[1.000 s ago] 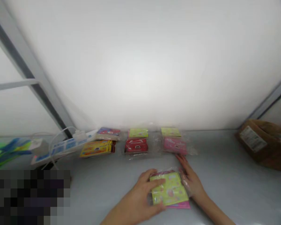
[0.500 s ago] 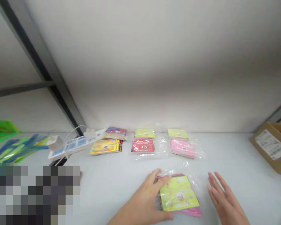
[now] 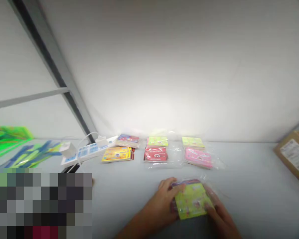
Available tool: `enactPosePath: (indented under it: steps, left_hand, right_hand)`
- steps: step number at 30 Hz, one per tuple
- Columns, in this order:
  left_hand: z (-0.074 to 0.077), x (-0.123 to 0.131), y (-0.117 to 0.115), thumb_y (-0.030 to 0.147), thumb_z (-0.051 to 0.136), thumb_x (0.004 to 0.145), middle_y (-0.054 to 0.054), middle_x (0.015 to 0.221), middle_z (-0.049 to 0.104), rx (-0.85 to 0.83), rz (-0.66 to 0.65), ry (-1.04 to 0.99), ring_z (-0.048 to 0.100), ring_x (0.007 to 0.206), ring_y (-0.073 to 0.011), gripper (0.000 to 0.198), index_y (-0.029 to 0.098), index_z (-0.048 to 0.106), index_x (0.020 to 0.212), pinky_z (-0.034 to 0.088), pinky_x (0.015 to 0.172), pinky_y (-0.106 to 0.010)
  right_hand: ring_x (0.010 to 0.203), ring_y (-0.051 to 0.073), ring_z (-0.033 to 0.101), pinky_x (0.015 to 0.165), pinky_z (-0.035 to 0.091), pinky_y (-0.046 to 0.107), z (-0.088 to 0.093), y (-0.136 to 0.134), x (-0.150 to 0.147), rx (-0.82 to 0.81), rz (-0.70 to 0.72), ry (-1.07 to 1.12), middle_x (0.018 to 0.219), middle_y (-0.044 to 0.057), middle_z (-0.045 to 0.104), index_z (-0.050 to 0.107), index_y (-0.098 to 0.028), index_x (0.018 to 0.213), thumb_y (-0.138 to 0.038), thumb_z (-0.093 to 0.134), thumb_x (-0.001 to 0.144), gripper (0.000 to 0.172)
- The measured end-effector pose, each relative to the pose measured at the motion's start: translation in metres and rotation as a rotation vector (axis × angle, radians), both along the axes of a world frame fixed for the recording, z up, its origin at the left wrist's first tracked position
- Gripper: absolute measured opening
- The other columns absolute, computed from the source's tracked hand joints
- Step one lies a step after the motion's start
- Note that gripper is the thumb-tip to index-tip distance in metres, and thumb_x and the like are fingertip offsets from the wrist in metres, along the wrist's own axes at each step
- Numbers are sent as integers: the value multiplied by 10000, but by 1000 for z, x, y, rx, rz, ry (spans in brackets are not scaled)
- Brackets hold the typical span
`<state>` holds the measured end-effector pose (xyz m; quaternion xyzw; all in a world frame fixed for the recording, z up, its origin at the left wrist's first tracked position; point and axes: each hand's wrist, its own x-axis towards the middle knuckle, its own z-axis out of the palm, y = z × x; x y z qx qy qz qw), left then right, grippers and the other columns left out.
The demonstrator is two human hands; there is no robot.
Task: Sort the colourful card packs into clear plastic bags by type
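Well, your left hand (image 3: 159, 207) and right hand (image 3: 220, 215) are both on a lime-green packet (image 3: 191, 200) wrapped in clear plastic. It sits on the pale tabletop (image 3: 249, 186) directly in front of you, below and well apart from the row of other packs. Your left fingers (image 3: 168, 186) lie close together, curled over the packet's upper left edge. Your right fingers (image 3: 209, 202) press in on its right side; blur hides their exact spread, but they seem to be clamped on it.

Beyond your hands lie a red pack (image 3: 155, 154) and a pink pack (image 3: 198, 158), each in clear plastic, with two lime-green packs (image 3: 157, 141) (image 3: 193, 142) behind them. Further left are a yellow stack (image 3: 117, 154) and a blue-and-red stack (image 3: 128, 140), beside a white power strip (image 3: 87, 152). A cardboard box (image 3: 295, 157) with a white label sits at the right edge.
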<state>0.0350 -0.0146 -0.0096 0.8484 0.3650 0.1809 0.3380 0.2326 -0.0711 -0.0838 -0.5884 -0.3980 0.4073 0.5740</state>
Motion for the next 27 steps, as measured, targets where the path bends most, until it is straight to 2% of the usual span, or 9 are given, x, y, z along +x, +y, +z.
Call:
enactPosePath:
  steps: [3, 7, 10, 13, 15, 18, 21, 24, 27]
  left_hand:
    - [-1, 0, 1, 341, 745, 626, -94, 1382, 312, -35, 20, -1, 301, 1260, -274, 833, 266, 332, 1345, 293, 1038, -398]
    - [2, 0, -1, 466, 761, 563, -103, 1407, 271, -87, 21, 19, 243, 1284, -300, 1005, 261, 228, 1390, 267, 1042, -443]
    - [7, 0, -3, 478, 674, 682, -98, 1379, 330, -54, 42, 18, 268, 1267, -284, 864, 235, 237, 1387, 236, 1052, -450]
    - [10, 1, -3, 419, 587, 783, -100, 1385, 334, -27, 94, -20, 291, 1261, -263, 774, 209, 176, 1404, 247, 1051, -429]
    - [11, -1, -1, 368, 608, 772, -96, 1387, 341, -20, 125, -32, 321, 1248, -265, 815, 211, 129, 1412, 272, 1040, -423]
    - [15, -6, 4, 327, 631, 751, -89, 1389, 352, 2, 152, -23, 360, 1229, -273, 821, 216, 152, 1408, 296, 1031, -416]
    - [26, -16, 12, 387, 606, 773, -74, 1393, 359, 75, 217, -9, 380, 1225, -259, 763, 247, 187, 1396, 309, 1027, -406]
    - [43, -29, 19, 433, 588, 776, -68, 1408, 339, 104, 268, 5, 317, 1268, -273, 761, 263, 179, 1394, 246, 1049, -459]
    - [57, -45, 19, 437, 574, 780, -57, 1409, 350, 102, 267, 128, 322, 1269, -269, 698, 256, 257, 1376, 246, 1050, -436]
  right_hand:
    - [1253, 271, 377, 1040, 304, 428, 10, 4, 5, -45, -8, 16, 1327, 51, 480, 527, -255, 1221, -457, 581, 743, 523]
    - [1247, 263, 388, 1019, 343, 397, 13, 6, 4, -82, -26, -13, 1313, 50, 495, 513, -235, 1237, -456, 574, 738, 549]
    - [1232, 265, 410, 1016, 341, 401, 9, 5, 1, -61, -58, 7, 1297, 66, 512, 517, -206, 1230, -474, 562, 738, 562]
    - [1200, 282, 446, 1000, 356, 425, 7, 5, 0, -37, -109, 52, 1257, 69, 550, 574, -206, 1164, -475, 587, 716, 523]
    - [1189, 291, 457, 982, 380, 429, 8, 4, 1, -52, -105, 63, 1248, 71, 556, 600, -206, 1128, -470, 616, 692, 510]
    - [1188, 285, 460, 969, 400, 410, 13, 4, 2, -71, -99, 70, 1259, 71, 545, 599, -198, 1133, -461, 628, 688, 518]
    - [1166, 279, 485, 962, 414, 398, 21, 3, 2, -64, -129, 79, 1229, 65, 571, 605, -196, 1129, -452, 634, 686, 513]
    - [1167, 274, 484, 973, 404, 395, 27, 1, 1, -53, -135, 90, 1221, 58, 578, 604, -202, 1134, -450, 631, 691, 508]
    - [1145, 280, 505, 926, 450, 380, 30, 1, 2, -62, -137, 115, 1201, 61, 592, 629, -198, 1097, -463, 634, 682, 492]
